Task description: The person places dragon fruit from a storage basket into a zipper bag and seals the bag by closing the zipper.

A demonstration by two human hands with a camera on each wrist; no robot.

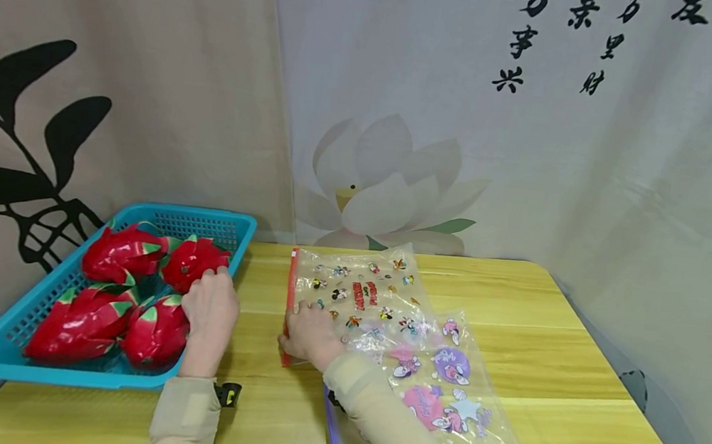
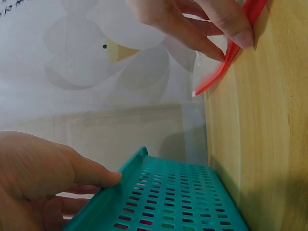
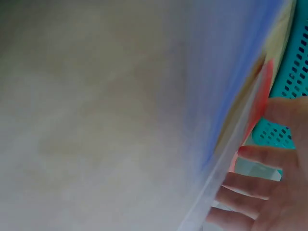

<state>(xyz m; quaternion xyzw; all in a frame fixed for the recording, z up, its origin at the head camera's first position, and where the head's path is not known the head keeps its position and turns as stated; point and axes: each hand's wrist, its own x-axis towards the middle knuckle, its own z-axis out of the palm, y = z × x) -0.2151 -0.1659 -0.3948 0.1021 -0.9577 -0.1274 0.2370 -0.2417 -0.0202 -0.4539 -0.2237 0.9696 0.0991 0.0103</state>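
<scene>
My left hand (image 1: 212, 315) holds the right rim of a blue plastic basket (image 1: 90, 376), beside several red dragon fruits (image 1: 155, 331) with green-tipped scales. In the left wrist view its thumb (image 2: 96, 173) lies on the rim and the other fingers are partly hidden behind it. On the table, my right hand (image 1: 313, 332) pinches the red zip edge (image 2: 211, 82) of a clear cartoon-printed zip bag (image 1: 388, 289). Under my right forearm lies a second clear zip bag (image 1: 476, 441) with a purple zip edge and pink and purple prints, overlapping the first.
The wooden table (image 1: 572, 386) carries the basket on its left and the bags near its middle. Behind it hangs a pale curtain (image 1: 655, 193) with a lotus print, dark leaves and black writing.
</scene>
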